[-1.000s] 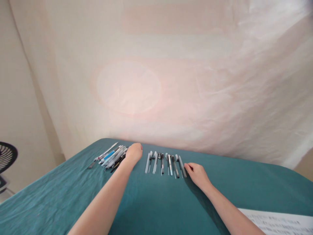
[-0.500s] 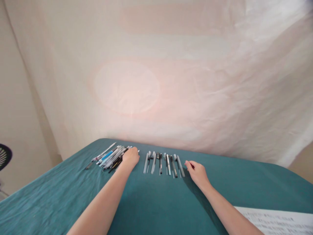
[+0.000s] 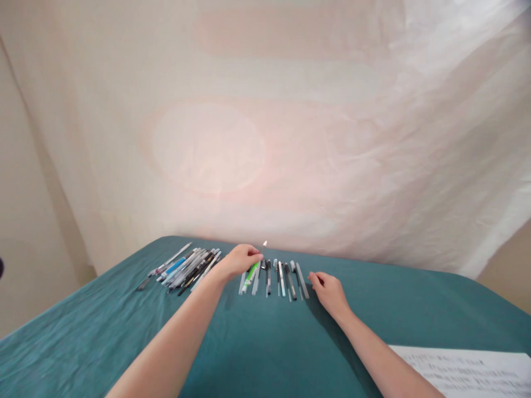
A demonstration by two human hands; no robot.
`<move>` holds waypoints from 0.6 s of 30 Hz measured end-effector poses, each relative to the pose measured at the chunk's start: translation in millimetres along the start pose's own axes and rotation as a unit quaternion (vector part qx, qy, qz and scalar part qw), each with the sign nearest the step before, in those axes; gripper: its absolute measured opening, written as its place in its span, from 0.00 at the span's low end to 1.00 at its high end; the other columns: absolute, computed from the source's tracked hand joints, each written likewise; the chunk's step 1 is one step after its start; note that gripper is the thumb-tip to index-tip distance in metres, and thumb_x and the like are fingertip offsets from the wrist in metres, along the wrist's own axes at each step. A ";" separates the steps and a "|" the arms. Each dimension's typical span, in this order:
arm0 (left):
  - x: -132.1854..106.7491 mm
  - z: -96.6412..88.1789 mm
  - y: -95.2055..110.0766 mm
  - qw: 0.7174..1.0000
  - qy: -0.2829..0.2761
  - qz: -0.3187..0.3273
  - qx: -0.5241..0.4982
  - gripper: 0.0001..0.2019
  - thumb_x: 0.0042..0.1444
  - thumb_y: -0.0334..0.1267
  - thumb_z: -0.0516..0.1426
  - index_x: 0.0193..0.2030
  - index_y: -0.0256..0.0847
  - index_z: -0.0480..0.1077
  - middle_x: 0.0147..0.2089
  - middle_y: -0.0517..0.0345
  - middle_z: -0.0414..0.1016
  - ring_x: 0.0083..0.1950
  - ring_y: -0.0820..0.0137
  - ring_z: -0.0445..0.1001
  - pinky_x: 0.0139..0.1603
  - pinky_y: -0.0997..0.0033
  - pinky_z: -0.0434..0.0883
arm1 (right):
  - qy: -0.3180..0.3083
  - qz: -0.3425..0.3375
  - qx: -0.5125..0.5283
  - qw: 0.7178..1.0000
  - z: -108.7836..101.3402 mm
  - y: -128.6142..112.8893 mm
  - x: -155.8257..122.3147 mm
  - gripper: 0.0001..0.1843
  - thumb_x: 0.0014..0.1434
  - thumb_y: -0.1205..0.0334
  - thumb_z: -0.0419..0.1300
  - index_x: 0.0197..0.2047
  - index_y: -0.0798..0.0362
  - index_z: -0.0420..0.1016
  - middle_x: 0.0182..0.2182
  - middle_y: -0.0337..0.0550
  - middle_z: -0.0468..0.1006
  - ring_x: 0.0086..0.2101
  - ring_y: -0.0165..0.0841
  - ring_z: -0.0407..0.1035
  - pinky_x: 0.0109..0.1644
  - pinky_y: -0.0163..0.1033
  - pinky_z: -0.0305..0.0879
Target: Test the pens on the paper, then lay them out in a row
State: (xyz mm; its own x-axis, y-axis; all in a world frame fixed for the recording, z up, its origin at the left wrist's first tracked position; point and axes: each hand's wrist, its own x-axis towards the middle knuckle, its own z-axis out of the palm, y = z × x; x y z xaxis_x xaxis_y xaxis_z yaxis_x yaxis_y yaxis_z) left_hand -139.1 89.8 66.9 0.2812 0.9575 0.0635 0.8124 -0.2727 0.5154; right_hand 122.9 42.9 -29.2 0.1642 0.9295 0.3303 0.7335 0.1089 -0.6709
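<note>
My left hand (image 3: 240, 260) is closed on a green and white pen (image 3: 251, 275), held at a slant above the left end of a row of pens (image 3: 281, 279). The pen's pale tip sticks up beyond my fingers. Several pens lie in that row, side by side with small gaps, clear, grey and black ones among them. Just right of the row rests my right hand (image 3: 327, 290), its fingers curled together near the last clear pen (image 3: 302, 281). Whether anything is inside those fingers is hidden.
A heap of pens (image 3: 188, 270), mostly grey, black and white with a blue one, lies on the left of the green tablecloth (image 3: 249, 342). A printed paper sheet (image 3: 460, 367) is at the lower right. Pale fabric (image 3: 311, 138) hangs behind the table.
My left hand has moved right from the pen heap to the row and now carries the green and white pen. The right hand stays beside the row. The view has shifted slightly.
</note>
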 end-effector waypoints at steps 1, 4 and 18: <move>-3.8 3.5 11.0 0.993 -0.028 0.028 -0.108 0.16 0.51 0.47 0.50 0.32 0.35 0.70 0.28 0.59 0.71 0.31 0.73 0.69 0.31 0.77 0.63 | 0.000 0.001 0.004 1.000 0.7 0.8 0.4 0.24 0.55 0.48 0.45 0.27 0.54 0.76 0.20 0.44 0.75 0.24 0.33 0.66 0.27 0.33 0.54; -17.0 23.4 44.0 0.896 -0.143 0.051 -0.418 0.14 0.49 0.45 0.54 0.34 0.36 0.68 0.30 0.58 0.70 0.32 0.75 0.69 0.35 0.76 0.64 | 0.003 0.008 0.027 1.000 2.6 3.3 2.6 0.24 0.55 0.48 0.45 0.27 0.55 0.76 0.19 0.43 0.74 0.23 0.32 0.65 0.27 0.33 0.54; -32.4 157.1 124.3 0.590 -0.107 -0.181 -0.780 0.04 0.55 0.35 0.50 0.33 0.36 0.62 0.25 0.61 0.65 0.20 0.81 0.62 0.19 0.83 0.59 | -0.026 0.134 0.276 0.952 -15.3 14.0 17.4 0.26 0.51 0.40 0.48 0.26 0.56 0.69 0.16 0.39 0.68 0.15 0.27 0.60 0.17 0.32 0.53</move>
State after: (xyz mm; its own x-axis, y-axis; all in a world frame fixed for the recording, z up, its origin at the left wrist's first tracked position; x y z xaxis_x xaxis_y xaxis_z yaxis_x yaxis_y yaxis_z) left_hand 33.1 10.2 -5.4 0.4277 0.8469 -0.3159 -0.5710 0.5241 0.6319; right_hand 146.2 55.2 -22.7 0.2526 0.9646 0.0753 0.2104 0.0212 -0.9774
